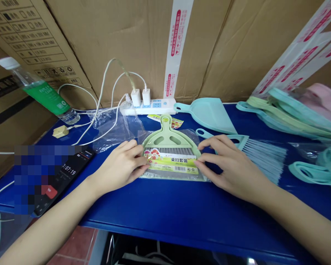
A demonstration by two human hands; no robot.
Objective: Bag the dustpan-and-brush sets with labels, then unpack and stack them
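A pale green dustpan with a grey-bristled brush lies sealed in a clear plastic bag (171,158) on the blue table (165,198), with a yellow-green label across its front. My left hand (121,165) grips the bag's left side, and my right hand (228,165) grips its right side. The fingertips of both hands rest on the label's ends. Just beyond my right hand lies a pale blue hand brush (262,158), its handle partly hidden by my fingers. A teal dustpan (209,114) lies behind it.
Stacked pastel dustpans (289,114) fill the right side. A white power strip (149,107) with plugged-in chargers and cables stands at the back, before cardboard boxes. A water bottle (46,97), loose plastic film (110,129) and a phone (71,173) lie left.
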